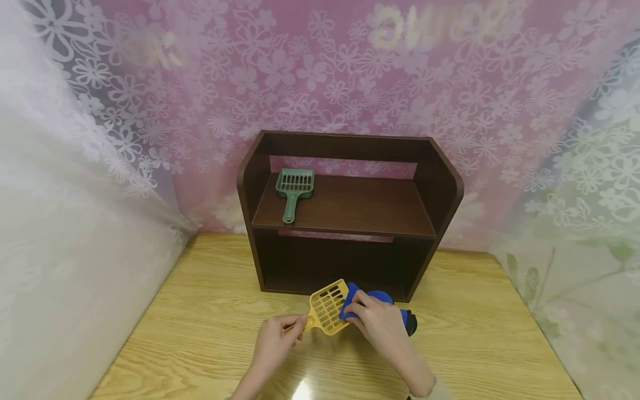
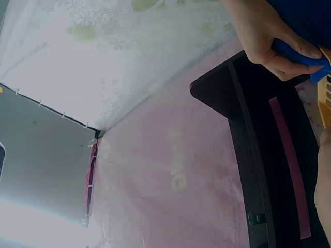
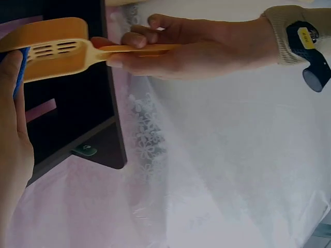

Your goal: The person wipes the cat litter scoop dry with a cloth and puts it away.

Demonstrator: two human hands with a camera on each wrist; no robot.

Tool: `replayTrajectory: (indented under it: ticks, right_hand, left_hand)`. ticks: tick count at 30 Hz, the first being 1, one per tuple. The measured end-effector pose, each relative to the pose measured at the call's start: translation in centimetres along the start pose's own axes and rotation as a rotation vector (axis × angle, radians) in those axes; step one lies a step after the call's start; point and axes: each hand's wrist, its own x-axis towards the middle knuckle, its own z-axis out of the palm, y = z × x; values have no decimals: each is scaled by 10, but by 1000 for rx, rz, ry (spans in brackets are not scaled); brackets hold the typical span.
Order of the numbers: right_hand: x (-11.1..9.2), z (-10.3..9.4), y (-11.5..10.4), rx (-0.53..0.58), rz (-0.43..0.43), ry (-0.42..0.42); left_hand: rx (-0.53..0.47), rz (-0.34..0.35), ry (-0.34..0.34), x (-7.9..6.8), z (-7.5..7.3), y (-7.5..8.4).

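My left hand (image 1: 274,340) grips the handle of a yellow slotted litter scoop (image 1: 312,321), held above the table before the shelf. At the scoop's right edge, my right hand (image 1: 384,326) pinches a blue cloth (image 1: 350,293) against the slotted head. In the right wrist view, the scoop (image 3: 57,70) is seen from the side with the cloth (image 3: 21,72) at its far end. More blue material (image 1: 381,296) with a dark end shows behind the right hand, partly hidden; whether it belongs to the cloth I cannot tell.
A dark brown two-tier shelf (image 1: 350,203) stands at the back of the wooden table (image 1: 200,316). On its upper tier, at the left, lies a green litter scoop (image 1: 290,208). Flowered curtains (image 1: 320,83) enclose the back and both sides.
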Motion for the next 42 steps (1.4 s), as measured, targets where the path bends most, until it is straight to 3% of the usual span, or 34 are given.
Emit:
replayTrajectory:
  ticks: [5, 9, 14, 18, 27, 32, 34, 36, 38, 42]
  right_hand:
    - [1, 2, 1, 20, -16, 59]
    - [5, 4, -14, 38, -90, 73]
    - [6, 4, -25, 9, -122, 88]
    - [5, 3, -15, -19, -57, 68]
    - [2, 2, 21, -1, 90, 125]
    - [5, -14, 33, 111, 270, 264]
    - [9, -23, 32, 163, 298, 338]
    - [15, -30, 27, 217, 275, 391]
    - [19, -33, 20, 291, 212, 391]
    - [19, -24, 5, 394, 87, 285]
  left_hand:
    - [14, 30, 35, 0, 1, 2]
    - [30, 73, 77, 0, 7, 8]
    - [31, 67, 101, 1, 11, 9]
    - [7, 53, 93, 1, 7, 10]
    - [-7, 57, 60, 0, 5, 7]
    - [-29, 27, 8, -2, 6, 4]
    - [-21, 23, 1, -2, 7, 4]
    - [-14, 26, 0, -2, 9, 5]
    - [2, 25, 8, -1, 10, 7]
    - [17, 49, 41, 1, 13, 12]
